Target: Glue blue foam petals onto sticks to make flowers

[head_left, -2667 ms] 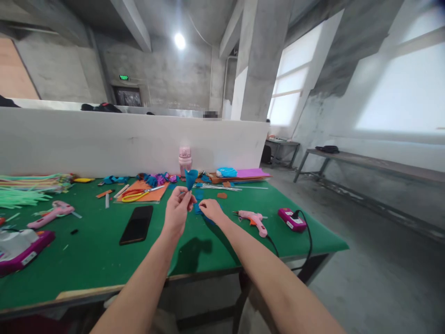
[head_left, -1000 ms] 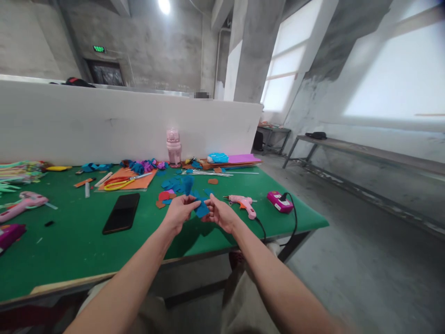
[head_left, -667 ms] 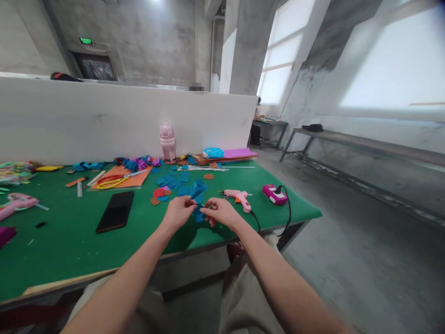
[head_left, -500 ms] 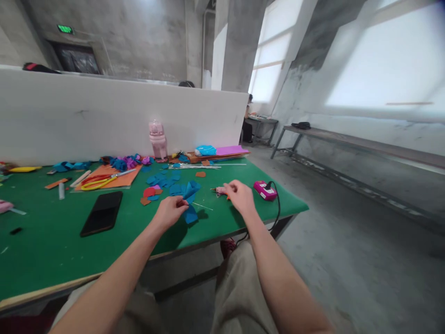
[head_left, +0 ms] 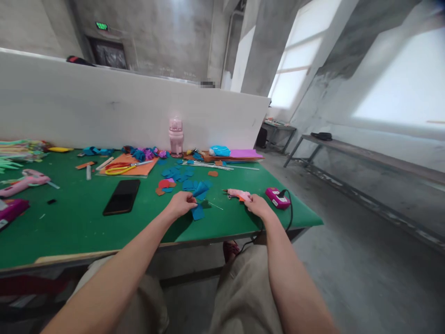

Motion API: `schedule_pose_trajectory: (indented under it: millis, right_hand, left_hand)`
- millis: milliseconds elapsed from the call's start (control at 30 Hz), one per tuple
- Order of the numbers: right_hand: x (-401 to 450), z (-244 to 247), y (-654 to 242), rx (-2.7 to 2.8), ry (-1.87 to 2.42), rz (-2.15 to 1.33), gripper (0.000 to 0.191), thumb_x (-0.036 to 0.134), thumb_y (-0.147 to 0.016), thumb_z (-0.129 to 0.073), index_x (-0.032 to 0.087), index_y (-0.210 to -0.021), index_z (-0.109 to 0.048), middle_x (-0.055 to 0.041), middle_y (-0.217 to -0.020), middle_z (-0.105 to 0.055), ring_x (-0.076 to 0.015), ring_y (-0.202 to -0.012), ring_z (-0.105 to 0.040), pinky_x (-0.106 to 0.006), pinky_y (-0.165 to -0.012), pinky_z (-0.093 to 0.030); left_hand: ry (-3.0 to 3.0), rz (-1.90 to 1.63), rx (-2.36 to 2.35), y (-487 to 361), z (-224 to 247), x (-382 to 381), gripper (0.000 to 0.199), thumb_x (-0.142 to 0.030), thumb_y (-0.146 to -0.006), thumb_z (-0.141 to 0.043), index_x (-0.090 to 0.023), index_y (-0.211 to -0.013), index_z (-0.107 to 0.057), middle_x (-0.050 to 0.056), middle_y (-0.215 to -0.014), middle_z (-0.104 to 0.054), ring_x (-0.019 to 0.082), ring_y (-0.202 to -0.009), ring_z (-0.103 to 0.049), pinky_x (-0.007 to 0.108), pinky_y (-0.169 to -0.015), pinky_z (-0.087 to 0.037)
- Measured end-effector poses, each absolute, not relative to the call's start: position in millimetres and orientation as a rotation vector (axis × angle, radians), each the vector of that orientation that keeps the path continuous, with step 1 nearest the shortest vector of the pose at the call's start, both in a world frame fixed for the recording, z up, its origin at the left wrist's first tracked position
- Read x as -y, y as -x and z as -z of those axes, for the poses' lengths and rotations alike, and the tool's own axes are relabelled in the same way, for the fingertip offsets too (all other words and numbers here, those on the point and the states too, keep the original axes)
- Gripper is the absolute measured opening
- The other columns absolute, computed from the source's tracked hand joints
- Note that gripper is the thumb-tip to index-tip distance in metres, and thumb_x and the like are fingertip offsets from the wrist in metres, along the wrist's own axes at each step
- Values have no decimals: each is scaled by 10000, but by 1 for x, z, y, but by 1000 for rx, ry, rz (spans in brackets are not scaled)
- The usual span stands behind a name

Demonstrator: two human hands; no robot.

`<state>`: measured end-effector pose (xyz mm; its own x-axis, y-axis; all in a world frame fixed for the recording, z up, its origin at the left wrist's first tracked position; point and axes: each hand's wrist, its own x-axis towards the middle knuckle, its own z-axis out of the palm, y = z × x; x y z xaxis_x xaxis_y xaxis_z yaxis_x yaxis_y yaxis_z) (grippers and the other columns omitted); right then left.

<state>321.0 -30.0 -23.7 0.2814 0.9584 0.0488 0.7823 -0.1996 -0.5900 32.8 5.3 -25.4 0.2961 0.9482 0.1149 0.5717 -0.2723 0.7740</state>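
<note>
My left hand [head_left: 182,204] pinches a folded blue piece [head_left: 201,189] above the green table [head_left: 139,234]. Just beneath that hand, another blue piece [head_left: 198,212] lies near a thin wire [head_left: 216,205]. To the right, the fingers of my right hand [head_left: 257,205] are closed round the handle of a pink glue gun [head_left: 238,194], whose tip points left. Several blue cut pieces [head_left: 177,174] are scattered beyond my left hand, with a red piece [head_left: 163,184] and brown ones beside them.
A black phone [head_left: 122,197] lies left of my left hand. Scissors [head_left: 121,168] rest on orange sheets. A magenta box [head_left: 277,198] with a black cable stands at the right. Behind are a pink bottle [head_left: 176,137] and a white partition [head_left: 139,106]. Another pink glue gun [head_left: 26,183] lies far left.
My right hand has moved from above the glue gun to its handle and closed on it. My left hand still holds the blue piece. The view has shifted left.
</note>
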Motion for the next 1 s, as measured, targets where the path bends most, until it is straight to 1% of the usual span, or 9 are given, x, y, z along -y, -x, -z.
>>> schedule_pose_trajectory:
  millis: [133,200,300,400,500,600,733,867,1000]
  right_hand:
    - [42,17,-313,1441,1851,-701,170,319,-786,-465,160,-799,-524,-46,-689,-631,-116,-560,-576,-220,-500,-448]
    - [50,11,-306,1321,1574,-973,166,309,-766,-505,167,-852,-499,-53,-810,-637,-110,-624,-598,-233,-569,-482]
    - [62,-1,-294,1177,1167,-1278,290,263,-662,-644,184,-891,-483,16,-717,-597,-104,-604,-584,-250,-623,-484]
    - [70,-9,-281,1244,1038,-1400,239,293,-690,-648,177,-828,-491,58,-585,-511,-87,-548,-533,-249,-625,-469]
    - [76,-15,-268,1433,1142,-1394,272,410,-770,-566,159,-862,-515,37,-571,-524,-92,-522,-518,-218,-537,-416]
    - [80,-21,-260,1627,1297,-1266,375,464,-803,-498,144,-995,-532,27,-560,-551,-84,-450,-465,-207,-465,-355]
    - [83,-27,-255,1772,1348,-1187,421,437,-818,-471,153,-1129,-494,2,-686,-623,-75,-423,-441,-208,-450,-355]
    - [83,-28,-254,1874,1395,-1118,378,377,-824,-471,168,-1138,-492,-25,-845,-653,-65,-434,-454,-202,-452,-370]
    - [84,-27,-253,1929,1407,-1092,343,357,-835,-455,175,-1123,-504,-27,-871,-649,-64,-442,-451,-198,-441,-372]
  left_hand:
    - [-1909,-776,-1404,-34,30,-9,109,-243,-553,-623,-183,-511,-542,-3,-551,-597,161,-573,-543,247,-525,-366]
    - [-1894,-760,-1436,-34,31,-9,100,-245,-562,-620,-175,-532,-556,-10,-544,-589,148,-562,-537,237,-520,-369]
    - [-1880,-728,-1500,-35,32,-10,83,-233,-574,-619,-161,-567,-578,-13,-549,-588,134,-556,-530,225,-510,-366]
    - [-1892,-686,-1557,-36,30,-9,55,-200,-579,-621,-154,-584,-591,-7,-566,-595,130,-569,-528,222,-514,-362]
    - [-1921,-635,-1590,-37,27,-8,29,-176,-587,-618,-152,-592,-603,-6,-572,-599,130,-577,-529,222,-515,-352]
    - [-1952,-593,-1604,-38,22,-7,24,-169,-593,-618,-148,-605,-617,-4,-576,-602,131,-584,-533,222,-515,-344]
    - [-1989,-551,-1604,-38,18,-5,37,-170,-598,-623,-145,-624,-634,0,-598,-619,133,-602,-547,219,-522,-349]
    - [-2022,-526,-1603,-39,17,-4,61,-179,-605,-624,-144,-649,-649,10,-631,-643,142,-626,-564,222,-541,-362]
    - [-2046,-511,-1613,-40,16,-3,76,-179,-609,-616,-140,-661,-657,20,-648,-654,151,-637,-574,227,-547,-366]
